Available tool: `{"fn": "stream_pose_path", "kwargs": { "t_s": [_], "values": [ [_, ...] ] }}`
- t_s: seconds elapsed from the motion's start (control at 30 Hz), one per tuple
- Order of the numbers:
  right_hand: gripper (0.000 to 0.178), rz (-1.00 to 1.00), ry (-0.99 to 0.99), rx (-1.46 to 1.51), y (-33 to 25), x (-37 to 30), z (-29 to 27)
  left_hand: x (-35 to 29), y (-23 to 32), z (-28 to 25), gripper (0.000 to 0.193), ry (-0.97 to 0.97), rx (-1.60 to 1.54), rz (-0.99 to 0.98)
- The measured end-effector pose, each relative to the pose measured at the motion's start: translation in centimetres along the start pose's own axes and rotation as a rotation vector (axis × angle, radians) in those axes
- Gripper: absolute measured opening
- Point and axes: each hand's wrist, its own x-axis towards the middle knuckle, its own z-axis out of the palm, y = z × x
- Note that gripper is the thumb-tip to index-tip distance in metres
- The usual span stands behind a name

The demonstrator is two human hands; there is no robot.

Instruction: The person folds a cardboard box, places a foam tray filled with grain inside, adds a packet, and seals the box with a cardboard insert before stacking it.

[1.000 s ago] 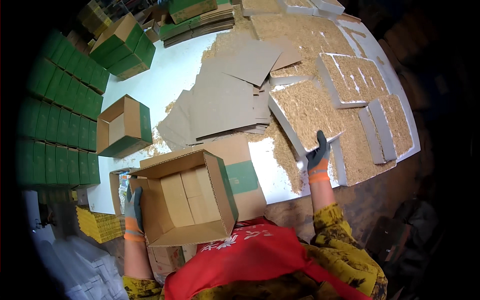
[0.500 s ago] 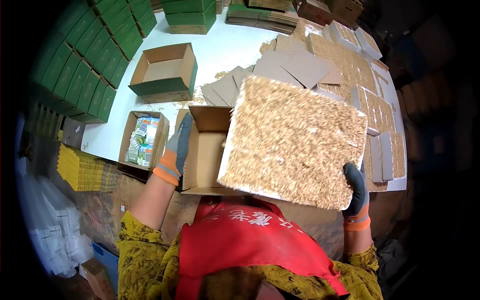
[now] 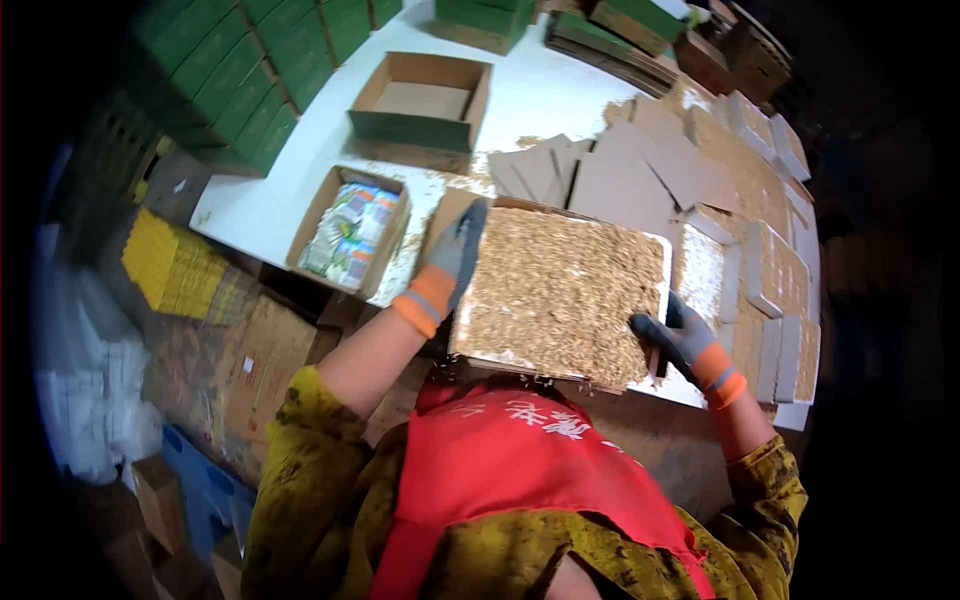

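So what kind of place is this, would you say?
Probably a small packing workshop. Rows of closed green cartons line the white table, open cardboard boxes and flat cardboard sheets sit on it, and gloved hands hold a straw-covered slab.

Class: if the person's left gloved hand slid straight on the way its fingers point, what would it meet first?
Probably the fan of flat grey cardboard sheets on the white table, just beyond the left hand; depth is unclear.

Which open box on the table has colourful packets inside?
The smaller open box, nearest the left hand. The bigger open box farther back looks empty.
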Motion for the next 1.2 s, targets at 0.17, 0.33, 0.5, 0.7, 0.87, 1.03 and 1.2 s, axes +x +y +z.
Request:
{"fn": "stream_pose_path", "kwargs": {
  "t_s": [0.17,0.33,0.5,0.7,0.87,1.03,1.2],
  "values": [
    [0.042,0.034,0.043,-0.710,2.4,2.0,-1.6,2.8,-1.8,-4.8,0.032,0.201,0.312,0.231],
    [0.034,-0.126,-0.008,-0.784,0.4,1.4,-0.6,7.3,-8.1,-13.0,0.037,0.492,0.925,-0.046],
    [0.028,-0.196,0.128,0.074,-2.3,5.3,-6.9,8.8,-11.9,-14.2,0.062,0.496,1.225,-0.157],
    [0.039,-0.350,0.354,-0.198,11.1,20.2,-16.3,11.7,-13.0,-16.8,0.039,0.378,0.969,-0.283],
    [0.107,-0.376,0.133,-1.335,11.8,26.9,-13.3,9.0,-11.9,-18.1,0.030,0.574,0.892,-0.269],
    [0.110,-0.419,0.111,-1.420,14.2,29.5,-14.8,6.6,-12.3,-22.2,0.037,0.591,0.927,-0.322],
    [0.090,-0.498,0.079,-1.432,15.2,29.4,-15.4,5.7,-10.1,-20.6,0.033,0.624,0.913,-0.425]
  ]
}}
